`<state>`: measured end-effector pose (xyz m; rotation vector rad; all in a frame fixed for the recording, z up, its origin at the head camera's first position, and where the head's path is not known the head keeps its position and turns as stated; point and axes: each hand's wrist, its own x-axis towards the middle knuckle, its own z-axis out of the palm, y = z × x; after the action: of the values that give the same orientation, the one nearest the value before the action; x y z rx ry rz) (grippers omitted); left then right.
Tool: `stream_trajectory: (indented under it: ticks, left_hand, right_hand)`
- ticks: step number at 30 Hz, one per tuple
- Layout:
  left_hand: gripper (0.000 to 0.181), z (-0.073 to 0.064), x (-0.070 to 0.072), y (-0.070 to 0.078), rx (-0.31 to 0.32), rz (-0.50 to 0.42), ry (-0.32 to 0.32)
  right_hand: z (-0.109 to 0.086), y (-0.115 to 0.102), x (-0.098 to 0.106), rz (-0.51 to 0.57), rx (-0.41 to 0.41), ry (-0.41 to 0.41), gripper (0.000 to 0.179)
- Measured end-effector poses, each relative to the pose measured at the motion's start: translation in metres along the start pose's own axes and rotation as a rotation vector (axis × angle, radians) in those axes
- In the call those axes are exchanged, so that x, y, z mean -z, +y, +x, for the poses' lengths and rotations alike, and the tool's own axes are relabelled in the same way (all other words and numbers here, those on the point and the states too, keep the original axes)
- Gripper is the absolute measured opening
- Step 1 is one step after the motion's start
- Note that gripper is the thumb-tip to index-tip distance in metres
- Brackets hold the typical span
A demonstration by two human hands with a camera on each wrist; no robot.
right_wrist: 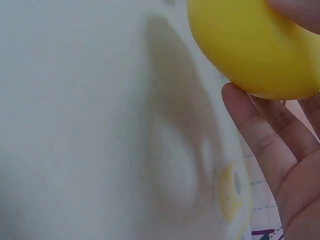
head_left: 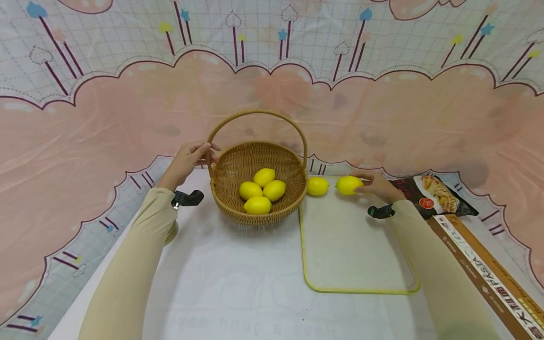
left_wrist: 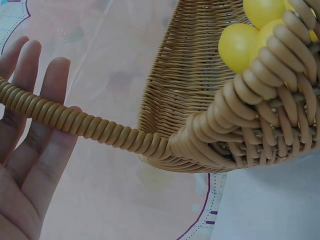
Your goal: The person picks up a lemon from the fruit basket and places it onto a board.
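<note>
A brown wicker basket with a tall arched handle holds several yellow lemons. My left hand holds the left side of the basket's handle; in the left wrist view its fingers lie behind the handle, the thumb out of view. To the right, my right hand grips a lemon between thumb and fingers, over the far part of a pale cutting board with a yellow-green rim. Another lemon sits between the basket and the held one, near the board's far left corner.
A black food packet lies right of my right hand. A long brown and white pasta box runs along the table's right side. Beneath my left forearm, a greenish object shows only partly. Patterned cloth hangs behind the white table.
</note>
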<state>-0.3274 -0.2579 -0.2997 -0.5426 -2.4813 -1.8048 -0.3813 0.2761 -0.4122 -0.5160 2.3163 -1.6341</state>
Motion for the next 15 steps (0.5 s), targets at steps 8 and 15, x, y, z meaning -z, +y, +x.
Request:
stream_trajectory:
  ticks: [8, 15]
  left_hand:
    - [0.026, -0.0001, -0.0012, 0.0011, -0.001, -0.005, 0.002]
    - [0.026, -0.0004, 0.0000, -0.0001, 0.000, 0.001, 0.000]
  right_hand:
    - [0.0009, 0.0102, -0.0023, -0.072, -0.089, 0.013, 0.056]
    - [-0.0010, 0.0099, -0.0028, -0.061, -0.163, -0.002, 0.064]
